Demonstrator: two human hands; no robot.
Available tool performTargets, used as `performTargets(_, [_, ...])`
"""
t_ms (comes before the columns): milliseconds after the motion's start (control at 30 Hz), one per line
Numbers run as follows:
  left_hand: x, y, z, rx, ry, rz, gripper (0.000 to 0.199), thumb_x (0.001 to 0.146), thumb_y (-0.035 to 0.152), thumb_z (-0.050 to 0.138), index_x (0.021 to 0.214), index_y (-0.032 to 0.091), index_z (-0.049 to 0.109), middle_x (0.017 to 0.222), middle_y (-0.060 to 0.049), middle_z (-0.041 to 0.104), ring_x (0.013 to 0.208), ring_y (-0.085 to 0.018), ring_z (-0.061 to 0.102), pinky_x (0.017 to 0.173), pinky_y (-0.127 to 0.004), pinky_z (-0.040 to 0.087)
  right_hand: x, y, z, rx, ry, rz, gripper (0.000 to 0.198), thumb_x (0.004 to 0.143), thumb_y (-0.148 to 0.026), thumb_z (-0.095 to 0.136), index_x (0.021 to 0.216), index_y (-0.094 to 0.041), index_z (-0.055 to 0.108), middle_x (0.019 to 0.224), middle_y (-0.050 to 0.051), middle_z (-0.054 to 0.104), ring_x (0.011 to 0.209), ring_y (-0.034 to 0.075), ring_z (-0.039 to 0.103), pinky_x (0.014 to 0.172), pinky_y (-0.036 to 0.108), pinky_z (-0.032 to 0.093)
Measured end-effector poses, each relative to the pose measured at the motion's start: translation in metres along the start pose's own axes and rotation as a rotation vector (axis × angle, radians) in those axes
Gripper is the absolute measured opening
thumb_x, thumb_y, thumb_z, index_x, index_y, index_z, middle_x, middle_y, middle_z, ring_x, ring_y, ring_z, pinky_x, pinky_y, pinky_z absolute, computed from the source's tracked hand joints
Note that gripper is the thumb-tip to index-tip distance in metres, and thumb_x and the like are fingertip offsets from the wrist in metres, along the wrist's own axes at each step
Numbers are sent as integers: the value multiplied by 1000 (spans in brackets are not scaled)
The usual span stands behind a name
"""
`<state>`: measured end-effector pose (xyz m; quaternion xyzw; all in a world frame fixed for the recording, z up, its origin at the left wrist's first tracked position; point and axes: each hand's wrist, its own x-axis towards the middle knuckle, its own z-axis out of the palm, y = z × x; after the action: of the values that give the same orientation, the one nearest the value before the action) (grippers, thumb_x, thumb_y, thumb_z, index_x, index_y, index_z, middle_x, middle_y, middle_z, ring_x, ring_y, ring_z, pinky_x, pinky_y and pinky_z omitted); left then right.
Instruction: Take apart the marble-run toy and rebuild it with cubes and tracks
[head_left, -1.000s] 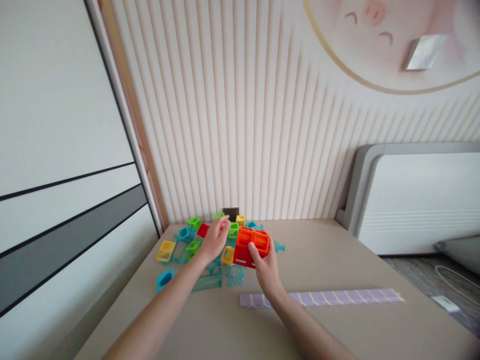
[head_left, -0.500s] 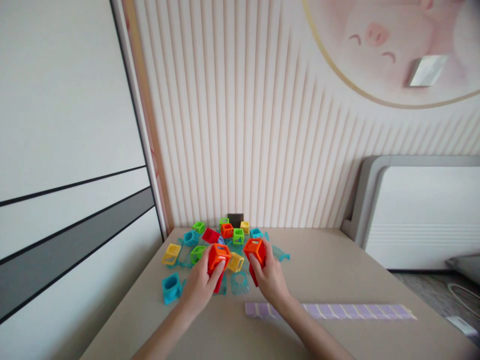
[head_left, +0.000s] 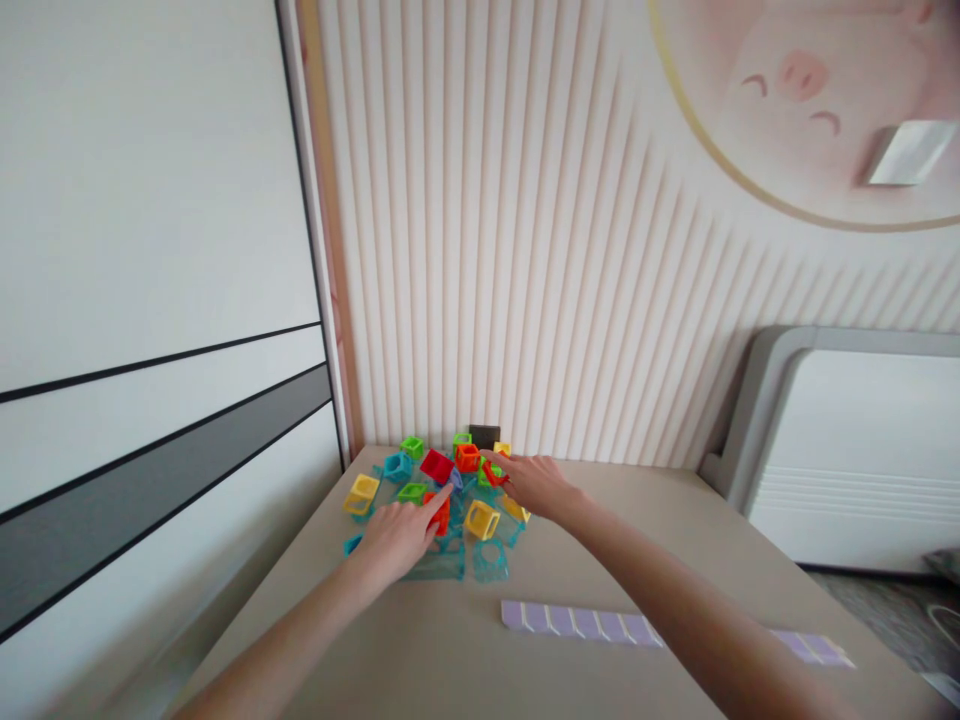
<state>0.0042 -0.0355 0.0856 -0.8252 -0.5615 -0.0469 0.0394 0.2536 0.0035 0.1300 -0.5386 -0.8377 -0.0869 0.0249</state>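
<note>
My left hand is at the front of a pile of colourful toy blocks. Its index finger and thumb grip an orange block on the side nearest me. Deeper in the pile on the right is my right hand, its fingers closed on a red block, mostly hidden by the fingers and a green block. Between the hands are a yellow open-sided block and clear teal pieces. Behind the left fingertips lie a solid red block and an orange-red frame block.
A purple segmented strip lies across the front right of the table, partly under my right forearm. A black block stands against the ribbed wall. A white cabinet borders the left, a grey-white headboard the right.
Both hands have reached forward and down from in front of the pile into it, carrying their orange-red blocks along. The camera view has turned slightly left.
</note>
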Motion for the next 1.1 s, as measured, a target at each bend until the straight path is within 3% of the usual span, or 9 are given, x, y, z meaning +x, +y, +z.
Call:
performTargets(267, [-5, 0, -11, -161, -30, 7, 61, 89, 24, 47, 150, 27, 45, 97, -15, 77, 89, -35, 73, 79, -43, 53, 20, 9, 9, -71, -4, -55, 70, 93, -13, 49, 155, -38, 29, 119, 9, 73, 96, 27, 73, 76, 34, 50])
performTargets(367, [-11, -4, -19, -192, -34, 2, 54, 89, 26, 47, 142, 23, 54, 102, -14, 77, 92, -32, 73, 78, -39, 53, 22, 19, 9, 49, 37, 75, 61, 92, -21, 55, 149, -37, 40, 123, 9, 70, 103, 28, 70, 83, 36, 48])
performTargets(467, [-16, -13, -27, -218, -40, -18, 44, 92, 29, 45, 133, 22, 60, 95, -10, 78, 90, -29, 73, 76, -36, 53, 26, 35, 11, 142, 71, 246, 37, 96, -40, 51, 130, -26, 61, 122, 13, 68, 104, 29, 69, 84, 37, 47])
performTargets(600, [-32, -28, -26, -294, 26, -65, 37, 99, 40, 41, 117, 21, 67, 94, -8, 78, 89, -26, 73, 79, -35, 53, 38, 64, 21, 258, 76, 437, 52, 100, -52, 40, 92, -14, 75, 99, 18, 74, 93, 29, 71, 75, 34, 49])
performTargets(700, [-53, -34, -9, -290, 179, -27, 36, 100, 43, 42, 113, 21, 67, 108, -8, 75, 98, -25, 72, 85, -35, 54, 51, 77, 36, 365, 110, 501, 42, 98, -45, 49, 99, -12, 75, 95, 15, 75, 94, 25, 71, 76, 30, 49])
performTargets(867, [-85, -21, 46, -197, 416, 244, 34, 96, 41, 57, 125, 25, 61, 116, -6, 69, 104, -22, 69, 91, -32, 56, 78, 70, 58, 497, 252, 525, 42, 93, -38, 59, 124, -10, 66, 115, 16, 70, 105, 22, 67, 91, 29, 49])
performTargets(1000, [-89, -6, 81, -131, 450, 372, 38, 93, 37, 62, 129, 25, 59, 117, -7, 67, 103, -24, 67, 90, -35, 57, 98, 58, 70, 569, 321, 524, 51, 91, -42, 63, 131, -10, 60, 118, 17, 67, 101, 22, 68, 92, 31, 51])
performTargets(1100, [-83, -3, 88, -88, 447, 363, 42, 91, 32, 65, 132, 25, 57, 122, -8, 65, 107, -24, 65, 92, -37, 56, 104, 59, 77, 591, 345, 525, 52, 89, -38, 65, 132, -10, 59, 120, 19, 66, 105, 25, 68, 94, 34, 51])
